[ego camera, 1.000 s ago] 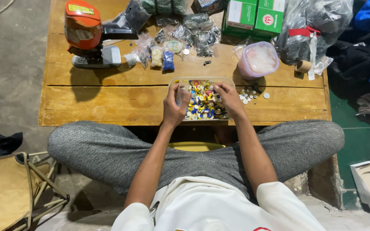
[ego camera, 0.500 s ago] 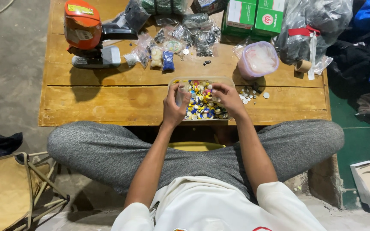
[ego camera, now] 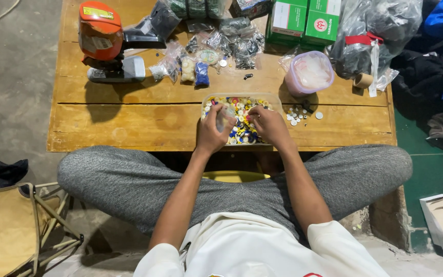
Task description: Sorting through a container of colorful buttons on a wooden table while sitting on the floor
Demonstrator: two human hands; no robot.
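clear tray (ego camera: 275,102): mixed coloured buttons | left hand (ego camera: 212,134) grip: pinching small clear bag (ego camera: 225,116) | right hand (ego camera: 266,124) grip: cannot tell

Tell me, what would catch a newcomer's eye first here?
Probably the clear tray of colourful buttons at the near edge of the wooden table, with the left hand holding a small clear bag and the right hand picking among the buttons. Next, the orange machine at the far left.

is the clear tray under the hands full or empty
Full. The clear tray is packed with small colourful buttons across its floor; the left hand and right hand rest in it.
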